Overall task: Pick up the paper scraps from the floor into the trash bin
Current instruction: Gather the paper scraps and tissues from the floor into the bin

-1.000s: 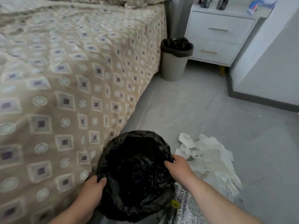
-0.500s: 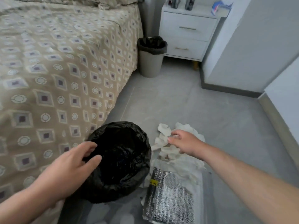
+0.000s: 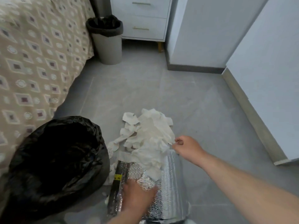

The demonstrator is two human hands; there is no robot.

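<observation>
A heap of white paper scraps [image 3: 150, 135] lies on the grey floor, partly on a silver foil bag [image 3: 163, 188]. To its left stands a trash bin lined with a black bag [image 3: 56, 160], its mouth facing up. My right hand [image 3: 186, 147] is at the heap's right edge, its fingers curled and pinching the edge of a scrap. My left hand [image 3: 137, 198] lies on the foil bag with its fingers spread flat.
A bed with a patterned beige cover [image 3: 35, 62] runs along the left. A second grey bin with a dark liner [image 3: 106, 39] stands by a white nightstand [image 3: 142, 18] at the back. White walls with skirting [image 3: 252, 110] close the right side.
My left hand left the black bin's rim and came down on the foil bag. My right hand moved from the heap's left part to its right edge. The camera tilted downward.
</observation>
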